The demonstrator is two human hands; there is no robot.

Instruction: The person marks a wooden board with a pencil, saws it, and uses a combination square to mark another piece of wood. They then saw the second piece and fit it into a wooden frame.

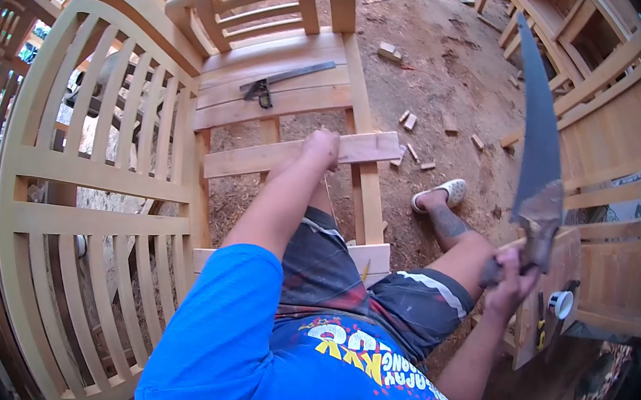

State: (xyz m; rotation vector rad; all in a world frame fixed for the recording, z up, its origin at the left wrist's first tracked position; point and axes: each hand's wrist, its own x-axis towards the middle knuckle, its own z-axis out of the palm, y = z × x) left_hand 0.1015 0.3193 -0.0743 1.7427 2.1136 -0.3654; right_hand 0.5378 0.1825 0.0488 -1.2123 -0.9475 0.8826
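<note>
The slatted bench (102, 173) carries the board (262, 158) across its frame. The saw (537, 138) stands raised, blade clear, my right hand (514, 273) fisted round its handle. My left hand (320, 146) bears down on the board, fingers seemingly curled, steadying it.

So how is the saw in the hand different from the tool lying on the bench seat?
The saw is held up in the air by the right hand; the flat tool lies untouched on the bench seat. The saw has a wide blade narrowing to a point; the flat tool has a thin, narrow strip. The saw looks far bigger than the flat tool. Both are dark metal with a handle at one end.
</note>
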